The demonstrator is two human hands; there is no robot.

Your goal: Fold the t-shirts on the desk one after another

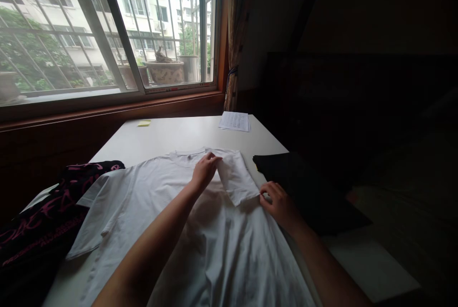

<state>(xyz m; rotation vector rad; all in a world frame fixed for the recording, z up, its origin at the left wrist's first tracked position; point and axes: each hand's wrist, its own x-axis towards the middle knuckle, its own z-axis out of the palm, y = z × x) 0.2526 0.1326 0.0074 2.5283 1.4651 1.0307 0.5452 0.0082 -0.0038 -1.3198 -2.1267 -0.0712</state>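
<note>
A white T-shirt (153,202) lies spread on the white table (171,135), collar toward the window. Its right sleeve is folded inward over the chest. My left hand (204,171) rests on the shirt near the collar, fingers together, pressing on the folded shoulder. My right hand (278,202) sits at the shirt's right edge, fingers curled and pinching the hem of the folded sleeve.
A black garment with pink lettering (46,216) lies at the table's left. A folded dark garment (304,187) lies at the right. A sheet of paper (234,121) and a yellow sticky note (143,123) sit near the window sill (107,111).
</note>
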